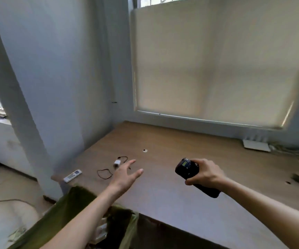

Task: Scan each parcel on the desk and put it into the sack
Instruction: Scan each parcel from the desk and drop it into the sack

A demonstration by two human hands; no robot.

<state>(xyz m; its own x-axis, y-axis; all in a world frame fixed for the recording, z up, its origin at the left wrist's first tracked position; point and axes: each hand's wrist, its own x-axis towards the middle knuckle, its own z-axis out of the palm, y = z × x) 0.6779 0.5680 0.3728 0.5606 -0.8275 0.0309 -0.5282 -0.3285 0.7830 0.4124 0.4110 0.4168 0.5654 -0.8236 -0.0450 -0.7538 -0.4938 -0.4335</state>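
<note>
Holding the black handheld scanner (190, 170) tight, the right hand (203, 174) hovered over the brown wooden desk (181, 194). The left hand (125, 174) reached out, fingers spread, empty. No parcel showed on the desk. The green sack (69, 211) hung open just beside the desk's near edge, so looking around slowly first would help.

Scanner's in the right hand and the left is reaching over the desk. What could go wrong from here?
The left hand hovers open above the charger and black cable; it could snag them. No parcel shows on the desk, so the scanner in the right hand has no target. The green sack mouth sags at the desk edge.
</note>
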